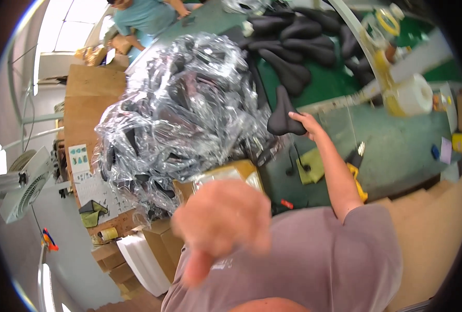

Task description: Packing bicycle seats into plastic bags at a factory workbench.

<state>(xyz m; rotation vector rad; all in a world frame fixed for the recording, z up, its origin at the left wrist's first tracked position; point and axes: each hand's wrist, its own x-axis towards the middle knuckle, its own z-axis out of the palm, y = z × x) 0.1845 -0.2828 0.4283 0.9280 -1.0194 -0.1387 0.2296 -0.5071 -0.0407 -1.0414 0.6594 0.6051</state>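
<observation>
My right hand [308,124] reaches out over the green table [397,151] and grips a bare black bicycle saddle [284,115] by its rear end. The saddle is lifted beside a big heap of saddles wrapped in clear plastic bags [179,114]. My left hand [221,224] is close to the camera and blurred, its fingers curled in with nothing seen in them. It hangs in front of an open cardboard box [226,174]. More unwrapped black saddles [293,47] lie at the far side of the table.
A white roll [414,93] on a yellow holder stands at the right. Another person in a teal shirt [143,15] works at the far end. A white fan [25,192], white foam blocks [143,262] and cartons [161,242] are at the left.
</observation>
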